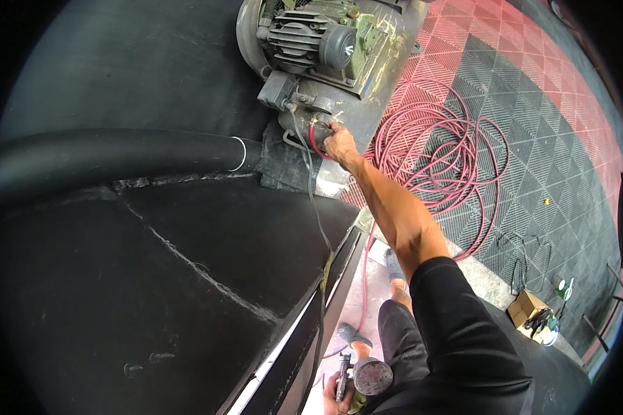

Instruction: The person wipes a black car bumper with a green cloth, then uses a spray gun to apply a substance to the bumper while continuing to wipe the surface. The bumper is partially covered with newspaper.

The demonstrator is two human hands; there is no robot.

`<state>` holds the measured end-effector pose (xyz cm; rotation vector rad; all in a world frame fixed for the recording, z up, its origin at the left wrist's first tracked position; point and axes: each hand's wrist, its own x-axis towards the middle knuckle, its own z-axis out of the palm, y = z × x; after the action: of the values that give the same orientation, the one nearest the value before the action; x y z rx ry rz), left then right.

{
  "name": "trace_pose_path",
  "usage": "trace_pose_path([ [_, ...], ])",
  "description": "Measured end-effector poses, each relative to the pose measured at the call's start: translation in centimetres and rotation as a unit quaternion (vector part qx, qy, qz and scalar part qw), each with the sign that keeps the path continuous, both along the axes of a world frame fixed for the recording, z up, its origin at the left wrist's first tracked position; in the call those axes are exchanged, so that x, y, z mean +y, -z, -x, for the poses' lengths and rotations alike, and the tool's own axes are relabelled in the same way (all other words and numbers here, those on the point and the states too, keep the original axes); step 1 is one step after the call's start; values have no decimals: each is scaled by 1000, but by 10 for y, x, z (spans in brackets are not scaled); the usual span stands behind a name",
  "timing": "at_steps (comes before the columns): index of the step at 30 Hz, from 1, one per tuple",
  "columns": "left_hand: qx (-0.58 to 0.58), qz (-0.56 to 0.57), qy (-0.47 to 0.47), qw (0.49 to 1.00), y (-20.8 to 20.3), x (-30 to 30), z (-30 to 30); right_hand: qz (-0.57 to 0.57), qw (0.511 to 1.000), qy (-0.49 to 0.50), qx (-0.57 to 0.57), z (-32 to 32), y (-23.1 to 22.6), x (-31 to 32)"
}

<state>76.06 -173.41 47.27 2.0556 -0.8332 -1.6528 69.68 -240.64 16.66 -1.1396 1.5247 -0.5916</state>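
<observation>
My right hand reaches far up to a dirty metal cylinder below a green-grey electric motor. Its fingers are closed at a small fitting on the cylinder, which they partly hide. A short red hose bends down from there, beside the hand. At the lower edge, my left hand is wrapped round a spray gun, partly cut off by the frame. The gun's round, paint-stained cup sits to the right of that hand.
A tangle of red hose lies on red and grey floor tiles. Black sheeted surfaces and a thick black pipe fill the left. A grey cable hangs down over a panel edge. An open cardboard box stands at right.
</observation>
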Motion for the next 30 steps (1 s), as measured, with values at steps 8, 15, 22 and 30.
trace_pose_path([
  [8,43,37,12,998,20,-9,0,16,999,5,-32,-27,-25,16],
  [15,-79,61,96,990,31,-20,-27,147,984,56,83,63,-17,70],
  [22,-70,217,183,956,55,-9,-93,-93,922,317,-202,105,-84,436],
  [30,36,223,399,889,70,62,-119,-253,645,346,-633,-23,-187,847],
])
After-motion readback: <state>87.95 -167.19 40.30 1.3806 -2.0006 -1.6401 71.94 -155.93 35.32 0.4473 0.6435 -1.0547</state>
